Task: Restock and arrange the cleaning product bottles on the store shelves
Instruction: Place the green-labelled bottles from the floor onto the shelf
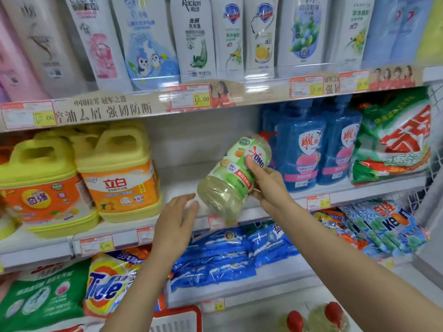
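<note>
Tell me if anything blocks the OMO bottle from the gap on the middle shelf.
Nothing visible does. The right hand grips the OMO bottle tilted before the bare shelf stretch between the yellow jug and blue bottles; the open left hand sits beside it.

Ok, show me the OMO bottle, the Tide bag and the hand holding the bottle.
OMO bottle [230, 168]: head view, on its green label.
Tide bag [105, 288]: head view, on the blue Tide lettering.
right hand [268, 185]: head view, on the middle of the hand.

shelving — white, three tiers | wire mesh panel — right end | light: bright, even
</note>
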`<state>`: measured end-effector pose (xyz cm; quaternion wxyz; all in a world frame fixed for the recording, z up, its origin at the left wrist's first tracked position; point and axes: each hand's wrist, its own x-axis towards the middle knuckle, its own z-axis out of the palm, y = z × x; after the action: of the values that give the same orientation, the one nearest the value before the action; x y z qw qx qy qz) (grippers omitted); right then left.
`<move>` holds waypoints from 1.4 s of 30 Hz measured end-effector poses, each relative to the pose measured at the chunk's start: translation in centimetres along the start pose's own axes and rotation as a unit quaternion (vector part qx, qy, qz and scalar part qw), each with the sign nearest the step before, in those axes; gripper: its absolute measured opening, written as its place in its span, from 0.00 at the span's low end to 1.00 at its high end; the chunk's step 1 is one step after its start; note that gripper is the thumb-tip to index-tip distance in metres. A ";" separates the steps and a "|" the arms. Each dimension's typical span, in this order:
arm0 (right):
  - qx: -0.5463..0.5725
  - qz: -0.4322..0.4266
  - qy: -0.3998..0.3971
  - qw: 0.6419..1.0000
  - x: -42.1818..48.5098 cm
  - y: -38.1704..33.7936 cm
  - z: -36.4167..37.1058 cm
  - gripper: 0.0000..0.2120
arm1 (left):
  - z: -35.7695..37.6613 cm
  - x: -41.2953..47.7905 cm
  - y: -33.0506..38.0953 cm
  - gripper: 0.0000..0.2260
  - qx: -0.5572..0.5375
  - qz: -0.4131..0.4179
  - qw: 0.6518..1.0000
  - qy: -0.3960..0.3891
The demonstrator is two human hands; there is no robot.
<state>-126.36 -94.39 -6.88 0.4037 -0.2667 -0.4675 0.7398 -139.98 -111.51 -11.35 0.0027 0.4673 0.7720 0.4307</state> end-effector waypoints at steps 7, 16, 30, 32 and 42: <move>-0.052 -0.083 0.076 0.992 9.9 0.4 4.4 0.37 | 3.1 1.8 -4.0 0.34 0.288 0.080 0.948 -0.111; -0.310 -0.214 -0.007 0.926 14.6 1.9 7.4 0.44 | 4.6 2.3 -4.3 0.19 0.309 0.115 0.944 0.013; -0.405 -0.189 -0.130 0.885 12.6 3.4 6.3 0.54 | 5.8 1.8 -4.4 0.15 0.311 0.092 0.945 0.040; -0.413 -0.182 -0.165 0.877 10.2 2.5 4.1 0.40 | 6.4 1.4 -3.5 0.23 0.321 0.093 0.941 0.045; -0.431 -0.042 -0.147 0.889 -3.7 3.0 -18.7 0.06 | 14.5 0.4 4.4 0.41 0.353 0.118 0.927 -0.037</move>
<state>-111.01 -89.27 -17.46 0.2065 -0.2829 -0.8052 0.4785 -131.16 -100.73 -17.34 -0.1845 0.5412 0.8130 0.1099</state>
